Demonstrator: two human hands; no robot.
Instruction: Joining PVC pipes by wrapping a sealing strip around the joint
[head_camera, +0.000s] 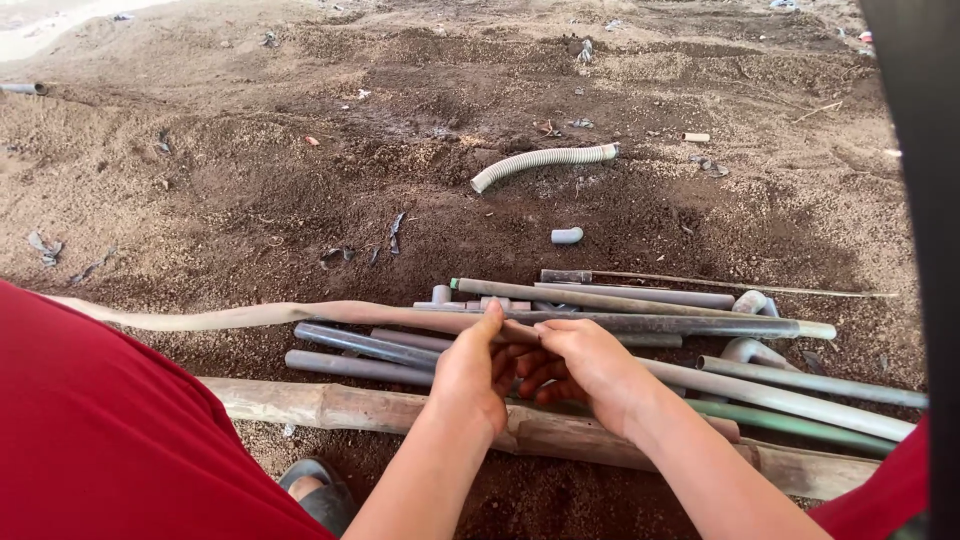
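A heap of several grey plastic pipes (640, 297) lies on brown soil in front of me. My left hand (468, 372) and my right hand (585, 365) are together over the middle of the heap, fingers curled and touching each other. Both seem to grip one long dirty grey pipe (790, 398) that runs off to the right. The fingers hide the spot where they meet the pipe. A long pale bamboo-like pole (350, 407) lies across just below my wrists.
A thin tan stick (250, 316) runs left from the heap. A corrugated grey hose (545, 160) and a short pipe stub (566, 236) lie farther off on the soil. My red-clad leg (100, 440) and a sandal (318, 492) fill the lower left.
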